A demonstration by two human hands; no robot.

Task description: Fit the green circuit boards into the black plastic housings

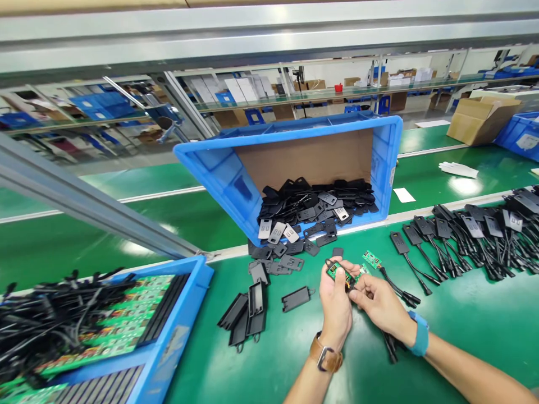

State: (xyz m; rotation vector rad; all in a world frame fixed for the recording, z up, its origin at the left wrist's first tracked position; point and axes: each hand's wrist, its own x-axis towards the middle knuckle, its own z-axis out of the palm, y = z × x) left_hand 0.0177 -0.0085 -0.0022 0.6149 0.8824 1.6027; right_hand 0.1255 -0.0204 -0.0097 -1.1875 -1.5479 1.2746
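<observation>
My left hand (336,308) is closed around a small green circuit board (337,273), which appears to sit in a black plastic case. My right hand (385,307) pinches the lower end of the same piece, where thin coloured wires meet a black cable (391,347) that hangs below the palm. The fingertips partly cover this joint. Just beyond my right hand lies another green board (372,259) with its black split cable. Left of my hands, an open black case half (297,298) rests on the green bench, near a small pile of similar cases (248,314).
A tilted blue crate (393,168) spills flat black covers (291,262) onto the bench. At left stands a blue bin (181,331) of boards and cables. Cased cable assemblies (442,229) lie in a row at right. A metal post (96,196) rises at left.
</observation>
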